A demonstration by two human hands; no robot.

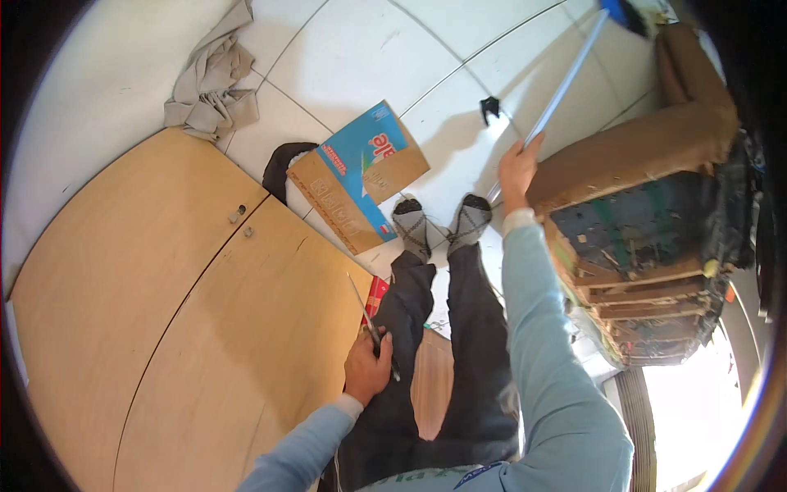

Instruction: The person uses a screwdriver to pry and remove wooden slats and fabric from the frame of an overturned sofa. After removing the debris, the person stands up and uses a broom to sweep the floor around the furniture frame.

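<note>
My left hand [369, 366], low in the view beside my left thigh, is closed round the dark handle of a knife-like tool [361, 300]. Its long, thin blade points away from me; its exact kind is hard to tell. Farther off to the right, my right hand [518, 170] grips a long, pale pole [566, 80] near its lower end. The pole slants up to a blue piece [625, 15] at the top edge, partly cut off. Right beside that hand is an overturned brown sofa [631, 156], its torn underside and wooden slats exposed.
A blue and brown cardboard box [357, 176] lies ahead of my socked feet [443, 225]. To the left are light wooden panels [188, 312] and a crumpled beige cloth [215, 86]. A small black object [489, 109] lies on the white tiles. Something red [376, 293] shows beside my left leg.
</note>
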